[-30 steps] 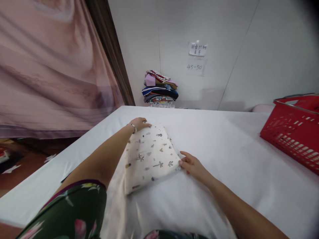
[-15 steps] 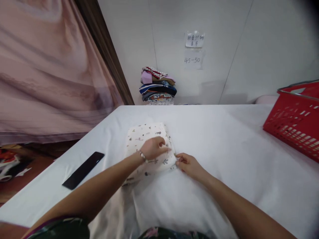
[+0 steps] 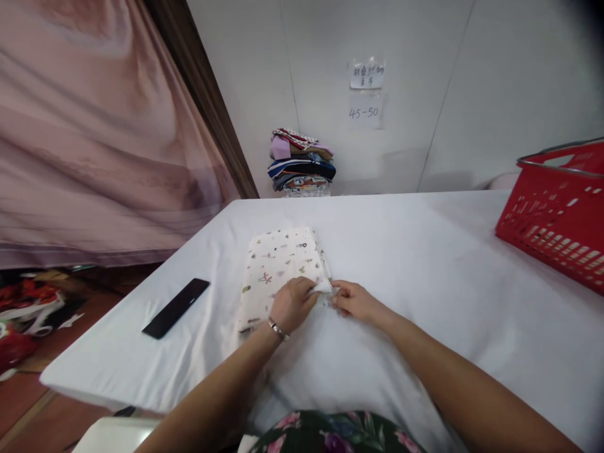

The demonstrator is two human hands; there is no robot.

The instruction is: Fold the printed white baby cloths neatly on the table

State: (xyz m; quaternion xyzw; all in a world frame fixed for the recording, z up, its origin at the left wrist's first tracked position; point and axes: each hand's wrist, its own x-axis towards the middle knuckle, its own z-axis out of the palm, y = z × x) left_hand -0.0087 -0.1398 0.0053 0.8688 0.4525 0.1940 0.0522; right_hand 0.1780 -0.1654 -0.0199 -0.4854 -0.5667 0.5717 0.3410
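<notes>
A folded white cloth (image 3: 278, 258) with small plant-like prints lies on the white-covered table (image 3: 401, 251) in front of me. My left hand (image 3: 295, 303), with a bracelet at the wrist, pinches the cloth at its near right corner. Just to the right, my right hand (image 3: 356, 301) has thumb and forefinger closed on the edge of the same corner. The part of the cloth beneath my left hand is hidden.
A black phone-like slab (image 3: 177, 308) lies left of the cloth. On the right stands a red plastic basket (image 3: 557, 214). Behind the table's far edge is a stack of folded fabrics (image 3: 302, 163) against the wall. A pink curtain (image 3: 104, 138) hangs at the left.
My left hand has come down from over the cloth to its near right corner and pinched it. My right hand stays at that corner. The view has shifted slightly.
</notes>
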